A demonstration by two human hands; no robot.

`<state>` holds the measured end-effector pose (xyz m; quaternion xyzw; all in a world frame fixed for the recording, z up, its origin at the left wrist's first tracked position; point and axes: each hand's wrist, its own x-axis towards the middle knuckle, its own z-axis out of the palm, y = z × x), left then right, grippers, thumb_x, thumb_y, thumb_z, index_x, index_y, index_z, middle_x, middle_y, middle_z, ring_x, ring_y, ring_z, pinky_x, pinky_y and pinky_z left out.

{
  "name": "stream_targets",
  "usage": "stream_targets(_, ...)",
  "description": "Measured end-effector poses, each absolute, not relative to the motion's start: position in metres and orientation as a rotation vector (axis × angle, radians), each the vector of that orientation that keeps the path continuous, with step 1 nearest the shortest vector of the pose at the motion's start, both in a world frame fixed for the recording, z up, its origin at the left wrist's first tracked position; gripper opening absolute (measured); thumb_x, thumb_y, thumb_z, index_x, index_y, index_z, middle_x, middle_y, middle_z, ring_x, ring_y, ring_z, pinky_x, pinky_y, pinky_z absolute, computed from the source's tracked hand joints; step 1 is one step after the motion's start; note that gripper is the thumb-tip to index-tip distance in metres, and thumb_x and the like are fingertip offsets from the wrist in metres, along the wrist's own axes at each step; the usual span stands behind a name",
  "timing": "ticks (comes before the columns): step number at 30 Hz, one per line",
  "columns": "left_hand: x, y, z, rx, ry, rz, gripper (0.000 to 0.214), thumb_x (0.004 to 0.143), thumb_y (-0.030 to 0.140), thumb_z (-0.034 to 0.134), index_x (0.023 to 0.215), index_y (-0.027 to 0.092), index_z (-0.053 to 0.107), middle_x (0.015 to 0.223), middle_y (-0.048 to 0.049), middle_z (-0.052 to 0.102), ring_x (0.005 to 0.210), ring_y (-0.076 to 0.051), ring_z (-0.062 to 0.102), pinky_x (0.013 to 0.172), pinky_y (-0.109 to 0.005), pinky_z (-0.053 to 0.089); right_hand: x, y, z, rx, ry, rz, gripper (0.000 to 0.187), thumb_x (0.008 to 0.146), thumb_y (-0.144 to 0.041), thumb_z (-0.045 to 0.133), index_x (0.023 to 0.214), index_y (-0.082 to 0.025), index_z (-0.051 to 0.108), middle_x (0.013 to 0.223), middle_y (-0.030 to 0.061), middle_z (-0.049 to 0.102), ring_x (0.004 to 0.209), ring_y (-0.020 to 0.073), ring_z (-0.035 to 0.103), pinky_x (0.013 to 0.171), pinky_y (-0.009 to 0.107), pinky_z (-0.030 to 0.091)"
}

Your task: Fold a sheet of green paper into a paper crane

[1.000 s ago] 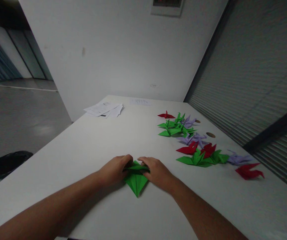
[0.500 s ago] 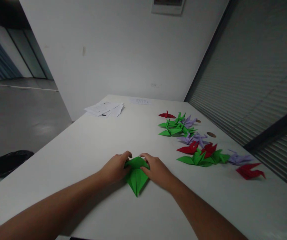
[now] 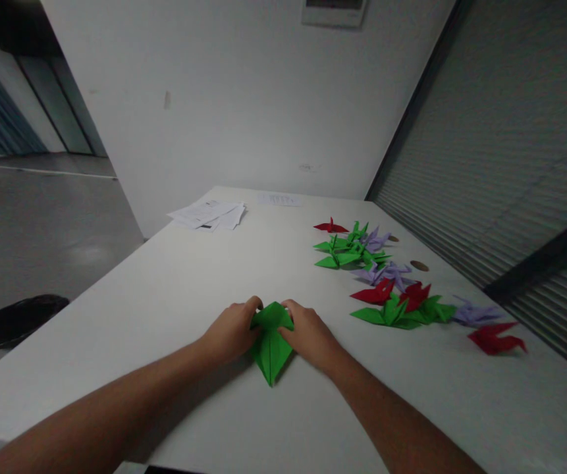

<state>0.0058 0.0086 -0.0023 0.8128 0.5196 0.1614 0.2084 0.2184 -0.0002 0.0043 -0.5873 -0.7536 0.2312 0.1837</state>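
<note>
A partly folded green sheet of origami paper [image 3: 272, 355] lies on the white table in front of me, one corner pointing toward me and a centre crease running up it. My left hand [image 3: 236, 329] pinches its left edge between thumb and fingers. On the opposite edge, my right hand [image 3: 307, 332] grips the paper the same way. Between the hands, the upper flap stands raised and narrows to a blunt tip. Some fingertips are hidden behind the paper.
Several folded paper cranes in green, purple and red [image 3: 392, 309] are strewn along the right side of the table. Loose printed sheets [image 3: 209, 214] lie at the far left. A black-lined bin [image 3: 19, 321] stands on the floor at left. Blinds [image 3: 500, 145] flank the right edge.
The upper flap of the green paper has gone from a broad rounded edge to a narrower, taller point. Both hands have drawn slightly closer together, still holding its sides.
</note>
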Motion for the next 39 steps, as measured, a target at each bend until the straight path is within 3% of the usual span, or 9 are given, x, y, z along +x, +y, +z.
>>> stream_targets(10,0.008,0.009,0.000,2.292,1.486,0.400,0.033,0.084,0.016,0.063,0.116,0.020,0.058,0.093,-0.0100,0.077,0.085,-0.029,0.073,0.065,-0.031,0.042,0.222,0.003,0.003,-1.600,-2.103,0.651,0.033,0.079,-0.006,0.070,0.109,-0.021,0.068,0.096,0.0066,0.078,0.091,0.0243,0.073,0.078,0.031,0.048)
stream_targets(14,0.007,0.010,0.000,2.267,1.480,0.411,0.032,0.084,0.016,0.063,0.115,0.020,0.059,0.094,-0.0115,0.077,0.086,-0.030,0.073,0.067,-0.032,0.044,0.236,0.004,0.006,-1.290,-1.976,1.117,0.035,0.080,-0.012,0.069,0.114,-0.021,0.067,0.103,0.0061,0.078,0.093,0.0223,0.073,0.080,0.032,0.054)
stream_targets(17,0.006,0.011,-0.001,2.248,1.469,0.418,0.035,0.083,0.015,0.065,0.118,0.020,0.061,0.093,-0.0124,0.077,0.085,-0.030,0.073,0.067,-0.033,0.045,0.252,0.005,0.010,-0.982,-1.861,1.589,0.049,0.077,-0.012,0.066,0.125,-0.019,0.064,0.116,0.0082,0.076,0.105,0.0232,0.072,0.093,0.036,0.055)
stream_targets(20,0.005,0.012,-0.001,2.238,1.446,0.426,0.035,0.084,0.017,0.065,0.119,0.020,0.062,0.092,-0.0113,0.077,0.083,-0.029,0.072,0.067,-0.033,0.046,0.261,0.006,0.012,-0.944,-1.810,1.730,0.056,0.071,-0.009,0.066,0.127,-0.018,0.065,0.115,0.0078,0.076,0.108,0.0240,0.071,0.099,0.038,0.054)
stream_targets(26,0.003,0.012,0.003,2.217,1.388,0.419,0.035,0.084,0.016,0.063,0.119,0.020,0.064,0.091,-0.0085,0.077,0.082,-0.026,0.071,0.068,-0.031,0.046,0.257,0.005,0.014,-1.014,-1.900,1.552,0.042,0.077,-0.013,0.069,0.119,-0.018,0.071,0.107,0.0059,0.077,0.100,0.0240,0.071,0.088,0.035,0.055)
stream_targets(32,0.003,0.014,0.003,2.192,1.342,0.436,0.035,0.082,0.016,0.064,0.116,0.020,0.066,0.088,-0.0063,0.075,0.080,-0.024,0.071,0.068,-0.030,0.047,0.257,0.003,0.022,-1.075,-2.142,1.298,0.025,0.079,-0.016,0.073,0.104,-0.017,0.075,0.088,0.0010,0.073,0.077,0.0171,0.062,0.068,0.025,0.047)
stream_targets(39,0.003,0.014,0.003,2.177,1.361,0.444,0.037,0.081,0.013,0.063,0.117,0.019,0.067,0.087,-0.0064,0.075,0.078,-0.024,0.070,0.068,-0.030,0.048,0.253,0.003,0.016,-1.093,-2.140,1.234,0.016,0.081,-0.021,0.077,0.094,-0.018,0.070,0.084,-0.0007,0.070,0.079,0.0176,0.063,0.068,0.026,0.046)
